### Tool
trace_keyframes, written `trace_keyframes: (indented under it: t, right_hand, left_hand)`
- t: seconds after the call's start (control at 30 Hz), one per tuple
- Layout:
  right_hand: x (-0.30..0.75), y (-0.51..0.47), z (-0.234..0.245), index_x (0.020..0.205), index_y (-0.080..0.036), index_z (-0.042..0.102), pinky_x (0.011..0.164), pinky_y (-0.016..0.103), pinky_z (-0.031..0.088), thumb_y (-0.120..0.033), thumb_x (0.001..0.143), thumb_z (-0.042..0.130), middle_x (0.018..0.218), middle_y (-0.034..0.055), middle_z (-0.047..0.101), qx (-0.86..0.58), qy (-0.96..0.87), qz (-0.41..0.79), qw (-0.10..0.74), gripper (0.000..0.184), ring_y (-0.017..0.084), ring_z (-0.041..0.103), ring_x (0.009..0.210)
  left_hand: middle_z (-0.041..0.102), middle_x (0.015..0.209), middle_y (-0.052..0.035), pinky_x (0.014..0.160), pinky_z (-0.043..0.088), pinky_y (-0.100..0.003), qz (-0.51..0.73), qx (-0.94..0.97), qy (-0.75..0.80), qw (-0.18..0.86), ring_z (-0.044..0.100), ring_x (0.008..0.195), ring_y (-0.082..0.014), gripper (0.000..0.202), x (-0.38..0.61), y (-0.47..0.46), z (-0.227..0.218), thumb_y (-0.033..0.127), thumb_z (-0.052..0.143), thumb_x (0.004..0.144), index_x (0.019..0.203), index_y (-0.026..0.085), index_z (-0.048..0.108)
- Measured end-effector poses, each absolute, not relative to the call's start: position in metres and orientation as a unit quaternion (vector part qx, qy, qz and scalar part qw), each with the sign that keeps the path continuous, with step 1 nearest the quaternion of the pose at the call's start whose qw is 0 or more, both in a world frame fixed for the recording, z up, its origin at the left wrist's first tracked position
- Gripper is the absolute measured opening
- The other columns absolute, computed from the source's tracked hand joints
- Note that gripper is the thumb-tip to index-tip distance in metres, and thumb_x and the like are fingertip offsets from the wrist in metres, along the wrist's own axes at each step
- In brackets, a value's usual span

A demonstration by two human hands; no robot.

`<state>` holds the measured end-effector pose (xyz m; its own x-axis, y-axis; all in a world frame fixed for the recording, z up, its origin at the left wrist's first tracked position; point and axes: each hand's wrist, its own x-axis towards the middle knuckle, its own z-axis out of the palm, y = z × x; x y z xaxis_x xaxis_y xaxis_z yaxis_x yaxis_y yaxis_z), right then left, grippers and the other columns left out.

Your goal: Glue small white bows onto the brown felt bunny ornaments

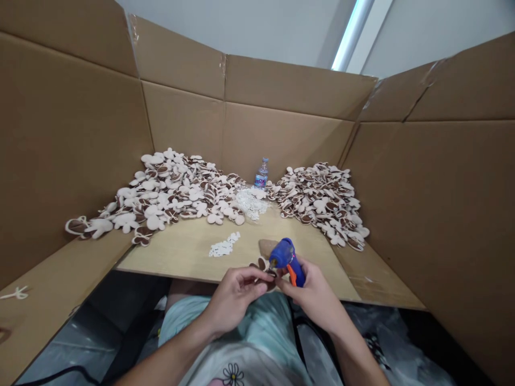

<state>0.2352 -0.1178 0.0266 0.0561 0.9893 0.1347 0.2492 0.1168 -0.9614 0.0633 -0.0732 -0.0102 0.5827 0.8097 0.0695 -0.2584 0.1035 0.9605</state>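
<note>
My left hand (246,287) pinches a small brown-and-white felt shape (261,264) near the board's front edge. My right hand (311,292) is wrapped round a blue glue gun (285,253) with an orange trigger, its nozzle pointing left and down over the felt piece. The fingertips of both hands are close together at that piece, which they partly cover. Behind the glue gun a flat brown piece (266,247) lies on the board. Small white pieces (224,246) lie scattered to the left of it.
A large pile of brown-and-white felt shapes (173,187) rises at the back left, another pile (322,198) at the back right. Between them stand a water bottle (261,174) and a heap of white pieces (251,202). Cardboard walls (289,88) surround the wooden board (173,260).
</note>
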Motion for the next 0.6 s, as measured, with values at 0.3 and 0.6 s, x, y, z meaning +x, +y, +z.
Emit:
trace_keyframes:
  t: [0.3,0.6]
  right_hand:
    - [0.23,-0.122,0.027,0.078,-0.017,0.057,0.061,0.022,0.043,-0.013,0.064,0.06,0.069,-0.0026,0.058,-0.536,-0.538,0.395,0.516,0.015,0.013,0.054,0.066]
    - [0.226,-0.122,0.025,0.079,-0.018,0.057,0.058,0.023,0.045,-0.027,0.069,0.069,0.072,0.0001,0.061,-0.563,-0.533,0.344,0.531,0.018,0.014,0.055,0.065]
  left_hand:
    - [0.075,0.095,-0.0045,0.081,0.049,-0.025,0.413,0.501,0.219,0.728,0.067,0.089,-0.0153,0.02,0.07,-0.076,-0.019,0.028,0.079,0.074,0.093,0.022,0.077]
    - [0.075,0.094,-0.0064,0.078,0.05,-0.026,0.432,0.369,0.245,0.786,0.065,0.084,-0.0153,0.031,0.078,-0.083,-0.016,0.031,0.088,0.062,0.089,0.019,0.079]
